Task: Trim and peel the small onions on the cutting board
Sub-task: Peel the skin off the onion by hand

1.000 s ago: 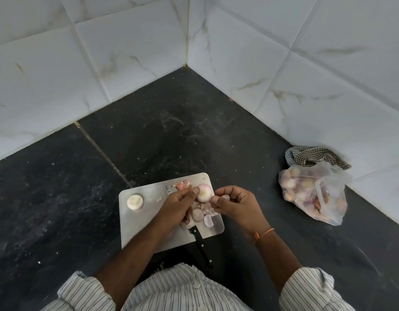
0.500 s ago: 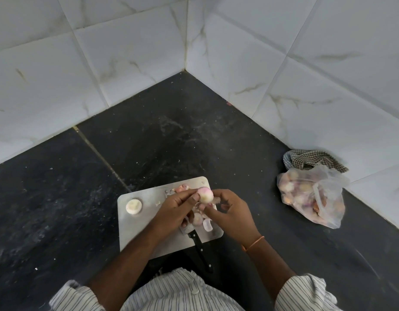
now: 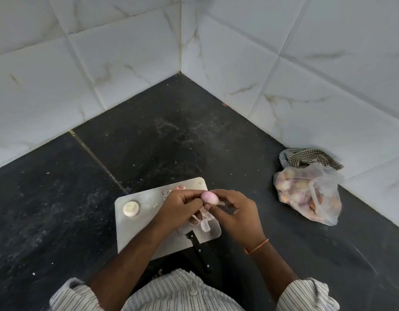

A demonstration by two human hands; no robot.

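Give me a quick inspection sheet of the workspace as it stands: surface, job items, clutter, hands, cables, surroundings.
Surface: dark stone counter, dusty with pale specks; a seam runs across it.
Job's things: pale cutting board in front of the person; small pinkish onion held above it; one peeled pale onion at the board's left; peels under the hands; black-handled knife lying at the board's near edge.
Clutter: clear bag of unpeeled onions to the right; checked cloth behind it.
Hands: left hand and right hand both pinch the onion.
Cables: nothing seen.
Surroundings: white marbled wall tiles meeting in a corner.
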